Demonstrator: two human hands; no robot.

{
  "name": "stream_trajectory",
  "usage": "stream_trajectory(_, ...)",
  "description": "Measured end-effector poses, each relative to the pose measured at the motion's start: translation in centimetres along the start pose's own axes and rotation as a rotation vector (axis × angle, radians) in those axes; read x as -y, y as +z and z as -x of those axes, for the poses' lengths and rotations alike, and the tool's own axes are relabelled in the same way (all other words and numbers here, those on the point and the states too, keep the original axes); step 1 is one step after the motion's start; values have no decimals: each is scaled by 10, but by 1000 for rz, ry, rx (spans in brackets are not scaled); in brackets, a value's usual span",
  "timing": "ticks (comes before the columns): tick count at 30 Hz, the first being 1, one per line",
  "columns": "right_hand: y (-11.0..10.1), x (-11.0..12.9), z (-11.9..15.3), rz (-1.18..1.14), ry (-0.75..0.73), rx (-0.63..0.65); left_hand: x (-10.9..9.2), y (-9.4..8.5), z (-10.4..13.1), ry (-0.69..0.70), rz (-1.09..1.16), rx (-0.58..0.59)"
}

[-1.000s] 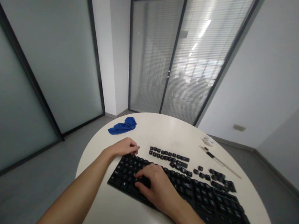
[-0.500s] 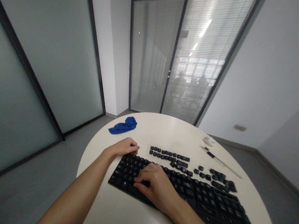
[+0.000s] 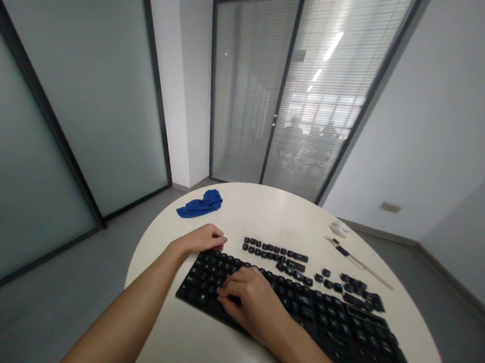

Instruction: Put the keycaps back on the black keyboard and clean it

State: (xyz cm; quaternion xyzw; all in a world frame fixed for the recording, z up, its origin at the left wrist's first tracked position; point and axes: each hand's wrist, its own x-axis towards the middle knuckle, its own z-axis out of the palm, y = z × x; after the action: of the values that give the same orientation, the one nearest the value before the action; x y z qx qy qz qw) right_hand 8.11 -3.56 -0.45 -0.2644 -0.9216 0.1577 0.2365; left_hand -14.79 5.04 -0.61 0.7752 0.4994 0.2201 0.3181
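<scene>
Your left hand (image 3: 205, 237) curls, probably to brace the keyboard (image 3: 334, 323) — your right hand (image 3: 252, 300) bends over its keys (image 3: 205, 276) — what either grips, I can't tell.

Win logo (image 3: 202, 297) on kbd key (image 3: 200, 299), rest too sm. to read

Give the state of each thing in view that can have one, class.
Small black plastic keycaps: loose, some in rows.
Long black plastic keyboard: partly without keycaps at right.
Blue fabric cloth: crumpled.
Pale slatted blinds: lowered.
Left hand: loosely curled.
Right hand: bent over the keyboard.
</scene>
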Motion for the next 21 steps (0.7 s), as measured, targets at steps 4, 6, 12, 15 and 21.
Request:
stream_trajectory(4,-3,4,-2,-5,47,3,1,1,-1,0,2,3)
stream_trajectory(6,-4,5,-3,5,69,14,2,2,-2,-1,3,4)
stream_trajectory(12,2,3,-1,-5,112,-9,6,3,-3,-6,-4,6)
stream_trajectory(15,4,2,0,-35,119,-13,5,3,-3,-4,-6,8)
stream_trajectory(21,3,1,-1,-63,85,9,2,3,-2,-5,-6,6)
